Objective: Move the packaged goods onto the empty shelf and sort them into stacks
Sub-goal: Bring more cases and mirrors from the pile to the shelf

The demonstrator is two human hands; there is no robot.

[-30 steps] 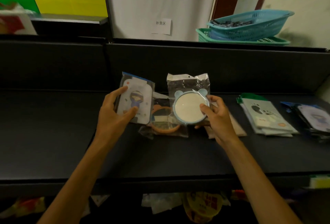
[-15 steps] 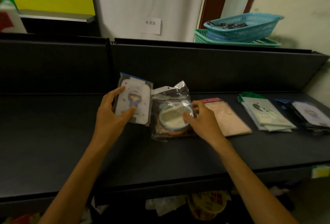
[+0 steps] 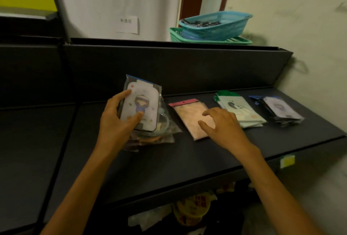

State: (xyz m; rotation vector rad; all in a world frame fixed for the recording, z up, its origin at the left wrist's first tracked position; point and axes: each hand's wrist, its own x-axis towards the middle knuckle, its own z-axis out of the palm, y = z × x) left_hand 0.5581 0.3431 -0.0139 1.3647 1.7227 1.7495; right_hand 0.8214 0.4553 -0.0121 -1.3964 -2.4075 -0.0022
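Note:
My left hand [image 3: 118, 122] grips a blue-edged packet with a cartoon figure [image 3: 142, 103], tilted above the black shelf [image 3: 169, 163]. Under it lies a heap of clear bags with round items [image 3: 159, 133], partly hidden. My right hand [image 3: 223, 126] hovers with spread fingers over the right part of a pink-topped packet [image 3: 187, 116] lying flat; whether it touches is unclear. Further right sit a green-and-white stack [image 3: 238, 109] and a dark stack with blue-edged packets [image 3: 279, 111].
A blue basket [image 3: 216, 24] rests in a green basket [image 3: 206, 38] on top of the shelf's back wall. A yellow tag [image 3: 287, 160] hangs on the shelf's front edge. Packaged goods [image 3: 191, 210] show on the level below.
My right hand set the blue-rimmed round item in its clear bag down on the heap, let go and moved right over the pink packet. The camera turned to the right.

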